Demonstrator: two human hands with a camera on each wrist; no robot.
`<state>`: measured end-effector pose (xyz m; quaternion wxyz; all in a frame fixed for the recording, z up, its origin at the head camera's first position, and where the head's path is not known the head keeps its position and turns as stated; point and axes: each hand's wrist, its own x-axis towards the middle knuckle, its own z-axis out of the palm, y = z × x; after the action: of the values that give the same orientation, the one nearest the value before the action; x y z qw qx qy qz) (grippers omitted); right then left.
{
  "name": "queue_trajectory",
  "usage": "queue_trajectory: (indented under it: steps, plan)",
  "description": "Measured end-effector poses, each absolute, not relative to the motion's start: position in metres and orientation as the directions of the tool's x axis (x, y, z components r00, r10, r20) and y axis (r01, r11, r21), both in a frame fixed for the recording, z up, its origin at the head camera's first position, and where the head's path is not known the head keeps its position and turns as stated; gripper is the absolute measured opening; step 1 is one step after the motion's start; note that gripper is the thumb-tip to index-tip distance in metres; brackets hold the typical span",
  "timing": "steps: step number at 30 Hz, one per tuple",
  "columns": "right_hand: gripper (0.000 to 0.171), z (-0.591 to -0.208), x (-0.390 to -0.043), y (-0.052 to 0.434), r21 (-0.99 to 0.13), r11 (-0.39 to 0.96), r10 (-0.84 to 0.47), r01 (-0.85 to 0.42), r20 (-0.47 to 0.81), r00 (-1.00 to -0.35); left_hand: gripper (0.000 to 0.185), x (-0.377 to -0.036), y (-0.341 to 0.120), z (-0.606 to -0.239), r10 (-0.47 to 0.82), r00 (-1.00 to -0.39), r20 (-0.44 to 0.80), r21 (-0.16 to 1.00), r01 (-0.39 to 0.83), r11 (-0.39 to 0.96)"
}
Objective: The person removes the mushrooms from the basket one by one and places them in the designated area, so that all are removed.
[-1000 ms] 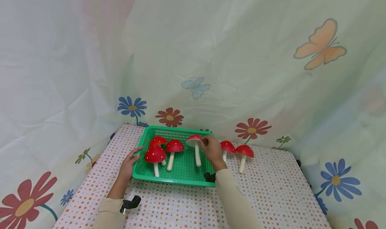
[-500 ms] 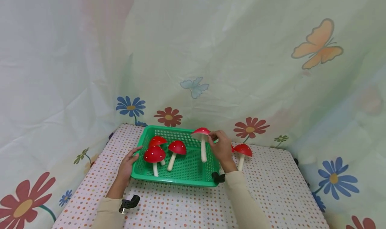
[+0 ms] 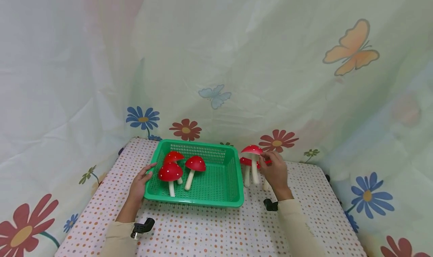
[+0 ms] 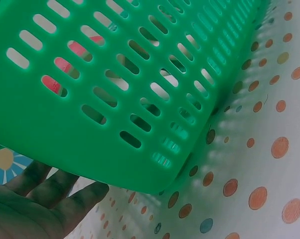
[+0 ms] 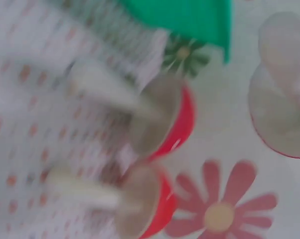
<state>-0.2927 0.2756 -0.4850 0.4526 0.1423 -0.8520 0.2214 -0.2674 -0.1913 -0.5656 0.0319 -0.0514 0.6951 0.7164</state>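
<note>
My right hand (image 3: 275,171) pinches the cap of a red-capped, white-dotted toy mushroom (image 3: 252,150), raised to the right of the green basket (image 3: 193,201) in the head view. The held mushroom's pale underside (image 5: 272,117) shows at the right edge of the right wrist view. Below it, two more mushrooms rest on the table, one a blurred red cap (image 5: 182,122). Beside the basket's left wall, my left hand (image 3: 137,185) touches the rim with extended fingers (image 4: 73,199). Inside the basket lie three mushrooms, one with its cap (image 3: 195,163) nearest the middle.
A dotted cloth (image 3: 203,230) covers the table. A printed curtain (image 3: 216,61) with flowers and butterflies hangs close behind and at both sides. The basket's perforated wall (image 4: 110,89) fills much of the left wrist view.
My right hand has lifted the mushroom out of the basket and carried it right, past the basket's right rim. The left hand stays at the left rim.
</note>
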Motion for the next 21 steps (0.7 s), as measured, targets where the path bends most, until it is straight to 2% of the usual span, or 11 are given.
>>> queue_trajectory:
  steps: [3, 7, 15, 21]
  plan:
    - [0.017, -0.492, -0.292, 0.301, -0.245, 0.864, -0.02, -0.44, 0.856, -0.516, 0.043, -0.267, -0.192, -0.565, -0.027, -0.993, -0.118, 0.993, -0.117, -0.024]
    - [0.014, -0.499, -0.29, 0.333, -0.267, 0.892, 0.044, -0.364, 0.854, -0.519, 0.043, -0.267, -0.193, -0.564, -0.031, -0.992, -0.12, 0.992, -0.119, -0.027]
    - [0.015, -0.516, -0.294, 0.382, -0.307, 0.939, 0.166, -0.157, 0.8, -0.576, 0.042, -0.266, -0.192, -0.56, -0.023, -0.993, -0.112, 0.991, -0.11, -0.072]
    - [0.016, -0.537, -0.295, 0.405, -0.299, 0.953, 0.206, -0.046, 0.753, -0.625, 0.042, -0.267, -0.191, -0.56, -0.026, -0.993, -0.115, 0.992, -0.113, -0.058]
